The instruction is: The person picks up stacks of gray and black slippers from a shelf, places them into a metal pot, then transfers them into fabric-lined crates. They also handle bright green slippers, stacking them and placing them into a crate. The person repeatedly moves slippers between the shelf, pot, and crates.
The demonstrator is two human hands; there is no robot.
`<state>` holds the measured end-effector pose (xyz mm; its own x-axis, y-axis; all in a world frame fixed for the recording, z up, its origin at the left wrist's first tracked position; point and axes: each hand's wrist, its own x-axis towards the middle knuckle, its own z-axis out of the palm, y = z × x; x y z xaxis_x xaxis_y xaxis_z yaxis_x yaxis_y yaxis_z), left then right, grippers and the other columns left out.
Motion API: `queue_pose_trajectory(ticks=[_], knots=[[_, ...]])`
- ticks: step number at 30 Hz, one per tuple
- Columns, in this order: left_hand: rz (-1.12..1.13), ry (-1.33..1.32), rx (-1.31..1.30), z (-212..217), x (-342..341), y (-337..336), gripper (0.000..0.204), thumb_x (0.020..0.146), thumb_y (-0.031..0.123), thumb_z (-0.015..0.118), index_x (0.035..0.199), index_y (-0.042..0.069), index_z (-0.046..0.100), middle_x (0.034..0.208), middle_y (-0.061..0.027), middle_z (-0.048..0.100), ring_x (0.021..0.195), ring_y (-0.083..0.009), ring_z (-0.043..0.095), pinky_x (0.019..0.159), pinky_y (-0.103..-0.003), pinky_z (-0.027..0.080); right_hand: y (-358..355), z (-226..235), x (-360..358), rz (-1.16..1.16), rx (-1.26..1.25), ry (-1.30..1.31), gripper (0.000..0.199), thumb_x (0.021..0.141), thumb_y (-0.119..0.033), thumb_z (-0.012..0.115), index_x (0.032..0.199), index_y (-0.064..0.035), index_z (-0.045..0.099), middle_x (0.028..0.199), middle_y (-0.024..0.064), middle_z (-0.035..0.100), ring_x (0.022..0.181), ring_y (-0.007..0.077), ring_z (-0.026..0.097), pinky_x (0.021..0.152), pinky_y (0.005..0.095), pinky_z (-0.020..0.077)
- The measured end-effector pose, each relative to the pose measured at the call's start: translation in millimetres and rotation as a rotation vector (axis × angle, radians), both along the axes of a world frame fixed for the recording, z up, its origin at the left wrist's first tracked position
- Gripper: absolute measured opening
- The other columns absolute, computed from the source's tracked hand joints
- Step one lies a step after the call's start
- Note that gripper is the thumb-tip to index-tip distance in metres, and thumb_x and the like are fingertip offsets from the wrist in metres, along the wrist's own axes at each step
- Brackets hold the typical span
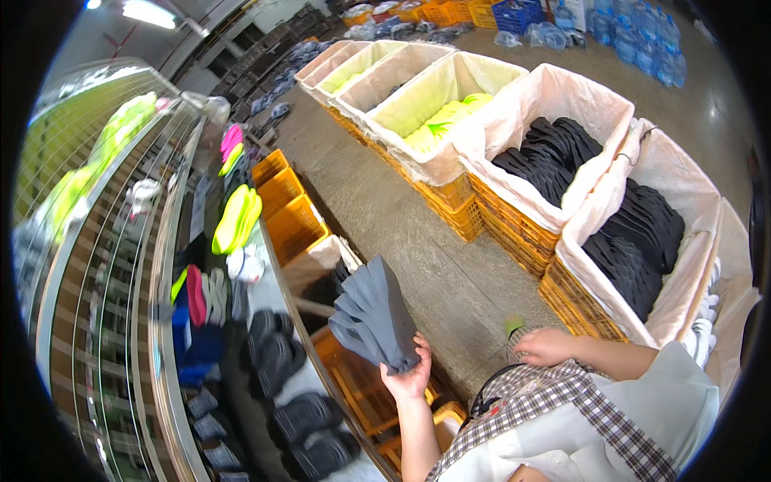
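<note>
Flat grey fabric socks (372, 313) fan beyond the right edge of the worktop (268, 296), pinched in the left hand (408, 371), likely to keep them stacked; the right hand's (543, 346) grip is unclear.

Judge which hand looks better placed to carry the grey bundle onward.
Left, most likely: the left hand grips the near end of the grey bundle, while the right hand is apart from it, near the checked apron, with nothing visible in it.
</note>
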<state>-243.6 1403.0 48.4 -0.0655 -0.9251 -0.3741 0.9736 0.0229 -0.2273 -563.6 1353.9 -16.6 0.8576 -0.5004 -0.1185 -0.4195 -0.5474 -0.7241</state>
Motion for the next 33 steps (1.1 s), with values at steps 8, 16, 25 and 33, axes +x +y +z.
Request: queue_pose_trajectory(ticks=[8, 16, 25, 33], knots=[[-0.062, 0.05, -0.031, 5, 126, -243, 0.057, 0.078, 0.027, 0.061, 0.124, 0.0, 0.045, 0.118, -0.019, 0.042, 0.105, -0.0314, 0.047, 0.086, -0.043, 0.047, -255, -38, 127, -0.043, -0.084, 0.117, 0.026, 0.083, -0.022, 0.054, 0.105, -0.0101, 0.062, 0.098, 0.0114, 0.062, 0.093, 0.0309, 0.059, 0.078, 0.0447, 0.0492], [-0.042, -0.155, -0.048, 18, 259, -452, 0.054, 0.078, 0.027, 0.06, 0.123, -0.002, 0.046, 0.116, -0.0189, 0.046, 0.105, -0.0317, 0.048, 0.087, -0.043, 0.046, -525, 11, 299, -0.035, -0.285, -0.21, 0.024, 0.082, -0.019, 0.056, 0.102, -0.0089, 0.062, 0.095, 0.0092, 0.062, 0.092, 0.0282, 0.058, 0.078, 0.043, 0.048], [-0.211, -0.734, 0.265, 17, 436, -717, 0.065, 0.078, 0.043, 0.063, 0.128, 0.004, 0.047, 0.12, -0.0169, 0.054, 0.108, -0.0356, 0.05, 0.087, -0.047, 0.043, -715, -13, 433, -0.477, -0.287, -0.195, 0.026, 0.079, -0.017, 0.059, 0.103, -0.0064, 0.062, 0.1, 0.0112, 0.061, 0.099, 0.0311, 0.055, 0.086, 0.0427, 0.0445], [-0.458, -1.191, 0.016, 32, 490, -999, 0.058, 0.085, 0.015, 0.062, 0.136, 0.006, 0.037, 0.129, -0.0142, 0.05, 0.117, -0.0324, 0.05, 0.097, -0.048, 0.044, -835, -23, 482, -1.13, -0.157, -0.198, 0.049, 0.08, -0.019, 0.064, 0.124, -0.0035, 0.049, 0.125, 0.0217, 0.049, 0.115, 0.0385, 0.047, 0.098, 0.0429, 0.039]])
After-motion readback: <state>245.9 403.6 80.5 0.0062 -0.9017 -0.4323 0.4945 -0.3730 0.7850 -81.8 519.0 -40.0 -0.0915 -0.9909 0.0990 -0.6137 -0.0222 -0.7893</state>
